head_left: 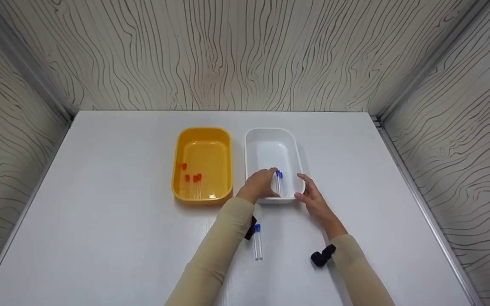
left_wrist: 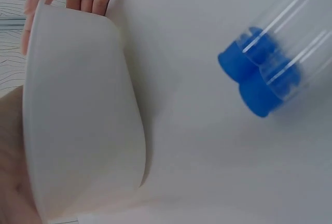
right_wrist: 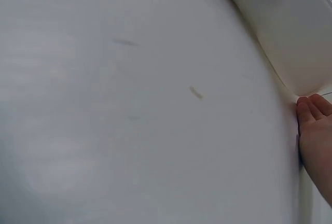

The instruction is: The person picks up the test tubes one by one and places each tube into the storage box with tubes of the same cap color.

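inside white tray: tubes roughly lengthwise, blue caps farthest

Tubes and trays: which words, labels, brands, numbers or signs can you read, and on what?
None: no text can be read in any view.
The white tray, yellow tray and two blue-capped tubes on the table show no lettering; the tubes inside the trays are too small to tell.

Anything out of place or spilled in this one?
Two blue-capped tubes lie on the table, outside the white tray where other blue-capped tubes lie, so they look left out. No spill or damage shows.
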`<state>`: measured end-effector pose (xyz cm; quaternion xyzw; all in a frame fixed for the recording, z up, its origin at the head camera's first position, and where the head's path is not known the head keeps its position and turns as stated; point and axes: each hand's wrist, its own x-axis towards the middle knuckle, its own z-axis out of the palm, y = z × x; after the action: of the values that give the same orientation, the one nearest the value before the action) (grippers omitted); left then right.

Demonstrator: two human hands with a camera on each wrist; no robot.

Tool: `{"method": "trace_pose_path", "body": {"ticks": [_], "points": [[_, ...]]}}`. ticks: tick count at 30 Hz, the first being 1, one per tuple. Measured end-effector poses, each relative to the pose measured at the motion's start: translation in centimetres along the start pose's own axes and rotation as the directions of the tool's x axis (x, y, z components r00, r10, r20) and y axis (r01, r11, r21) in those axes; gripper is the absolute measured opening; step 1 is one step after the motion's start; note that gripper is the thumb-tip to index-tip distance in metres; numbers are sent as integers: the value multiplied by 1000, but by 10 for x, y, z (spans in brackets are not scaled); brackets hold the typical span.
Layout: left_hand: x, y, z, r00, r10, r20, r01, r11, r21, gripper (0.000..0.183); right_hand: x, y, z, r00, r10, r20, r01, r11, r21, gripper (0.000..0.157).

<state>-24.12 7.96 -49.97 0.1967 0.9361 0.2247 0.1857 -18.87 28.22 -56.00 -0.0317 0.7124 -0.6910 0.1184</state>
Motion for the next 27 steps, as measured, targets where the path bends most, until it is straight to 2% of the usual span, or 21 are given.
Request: {"method": "trace_pose_path", "body": {"ticks": [7, 12, 19, 27], "points": [[1, 0, 2, 1000, 5, 2, -6, 1000, 12, 81, -1, 0, 1, 1000, -9, -8, 9, 999, -32, 64], [0, -1, 1, 1000, 19, -8, -18, 1000, 17, 81, -1, 0, 1, 1000, 4, -12, -4, 1000, -17, 64], [0, -4, 1, 998, 54, -35, -52, 998, 40, 81, -1, 0, -1, 1000, -5, 28, 4, 999, 33, 66], [-1, -4, -1, 998, 52, -36, -54, 996, -63, 81, 0, 0, -1, 999, -21, 26, 21, 1000, 10, 65]]}}
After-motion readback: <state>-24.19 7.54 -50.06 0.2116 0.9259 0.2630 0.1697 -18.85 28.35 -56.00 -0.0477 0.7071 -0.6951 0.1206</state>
